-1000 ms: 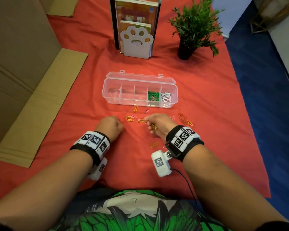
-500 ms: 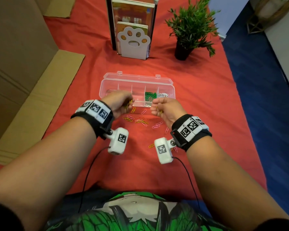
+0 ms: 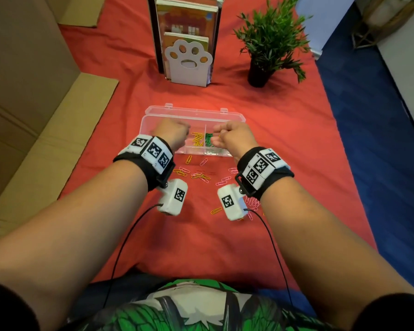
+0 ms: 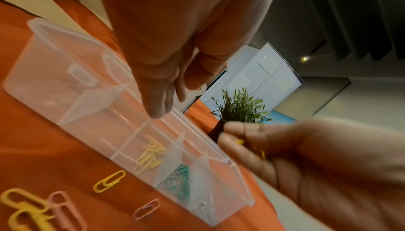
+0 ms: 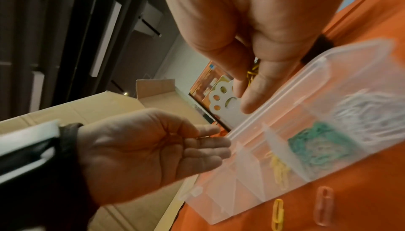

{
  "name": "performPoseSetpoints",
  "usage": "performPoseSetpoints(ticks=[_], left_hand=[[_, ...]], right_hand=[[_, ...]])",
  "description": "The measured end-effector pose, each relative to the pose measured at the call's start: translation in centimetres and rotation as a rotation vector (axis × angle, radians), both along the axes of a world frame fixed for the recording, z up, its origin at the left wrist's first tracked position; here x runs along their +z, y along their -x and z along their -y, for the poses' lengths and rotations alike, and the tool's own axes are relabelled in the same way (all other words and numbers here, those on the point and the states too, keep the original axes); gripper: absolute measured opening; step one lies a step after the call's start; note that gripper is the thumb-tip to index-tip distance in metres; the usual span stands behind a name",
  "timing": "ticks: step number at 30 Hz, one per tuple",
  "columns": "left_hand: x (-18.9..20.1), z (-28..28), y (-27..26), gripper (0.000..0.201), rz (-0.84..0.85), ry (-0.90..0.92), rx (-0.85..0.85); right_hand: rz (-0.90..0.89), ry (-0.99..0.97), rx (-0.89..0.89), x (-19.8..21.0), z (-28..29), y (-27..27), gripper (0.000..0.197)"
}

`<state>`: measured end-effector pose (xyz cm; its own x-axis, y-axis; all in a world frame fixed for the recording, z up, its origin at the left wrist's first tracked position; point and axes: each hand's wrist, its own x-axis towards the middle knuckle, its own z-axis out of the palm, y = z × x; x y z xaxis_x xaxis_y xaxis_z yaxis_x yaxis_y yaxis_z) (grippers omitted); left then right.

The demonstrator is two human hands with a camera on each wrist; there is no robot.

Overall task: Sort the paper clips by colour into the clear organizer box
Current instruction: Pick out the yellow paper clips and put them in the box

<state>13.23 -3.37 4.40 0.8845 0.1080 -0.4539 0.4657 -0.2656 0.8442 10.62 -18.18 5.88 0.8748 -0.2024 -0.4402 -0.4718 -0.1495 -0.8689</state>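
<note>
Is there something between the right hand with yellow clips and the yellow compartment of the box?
Nothing visible: the right hand holds yellow clips above the open organizer box; its yellow compartment lies uncovered.

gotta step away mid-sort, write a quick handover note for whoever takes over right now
Left hand: open, palm empty, over the organizer box.
Right hand: grip on a few yellow clips, above the box.
Done: yellow clips in box, green clips next to them, white clips in the end compartment. The left-side compartments look empty.
Left: drop the held yellows, then gather the loose yellow clips and pink clips on the red cloth; no pink is in the box yet.
</note>
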Motion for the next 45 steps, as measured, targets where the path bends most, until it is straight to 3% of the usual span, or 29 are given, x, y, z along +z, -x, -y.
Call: performPoseSetpoints(ticks=[2, 6, 9, 12, 17, 19, 26, 32, 40, 42, 45], left_hand=[[-0.1, -0.4, 1.1, 0.019, 0.060, -0.021, 0.008], [-1.4, -2.2, 4.1, 0.017, 0.147, -0.269, -0.112], [-2.4, -3.3, 6.4, 0.018, 0.157, -0.351, -0.196], [-3.4, -4.0, 7.5, 0.019, 0.131, -0.444, -0.272], [-3.6, -3.3, 7.5, 0.023, 0.218, -0.615, -0.393], [-3.9, -3.0, 7.2, 0.023, 0.247, -0.637, -0.420], [-5.0, -3.4, 7.3, 0.028, 0.246, -0.672, -0.456], [-5.2, -3.6, 7.4, 0.038, 0.256, -0.659, -0.481], [-5.2, -2.7, 7.2, 0.019, 0.305, -0.740, -0.580], [-5.3, -2.7, 7.4, 0.021, 0.294, -0.719, -0.561], [-5.4, -3.0, 7.7, 0.026, 0.274, -0.681, -0.490]], right_hand=[[0.012, 0.038, 0.051, -0.2, -1.4, -1.3, 0.031], [-0.011, 0.229, 0.292, 0.0, -2.8, -2.5, 0.039], [0.011, 0.245, 0.257, 0.4, -2.6, -2.1, 0.040], [0.034, 0.223, 0.209, 0.4, -2.3, 0.2, 0.035], [-0.024, 0.701, 0.688, -1.7, -1.2, 6.5, 0.023], [-0.018, 0.805, 0.803, -3.2, -1.0, 8.9, 0.021], [0.095, 0.992, 0.861, -5.1, -1.5, 13.4, 0.037], [0.045, 0.943, 0.830, -6.0, -0.5, 12.9, 0.036], [0.002, 1.016, 0.909, -6.0, -0.8, 13.1, 0.034], [-0.017, 0.929, 0.865, -5.9, -0.7, 12.3, 0.031], [-0.066, 0.564, 0.596, -5.2, -0.3, 10.1, 0.016]])
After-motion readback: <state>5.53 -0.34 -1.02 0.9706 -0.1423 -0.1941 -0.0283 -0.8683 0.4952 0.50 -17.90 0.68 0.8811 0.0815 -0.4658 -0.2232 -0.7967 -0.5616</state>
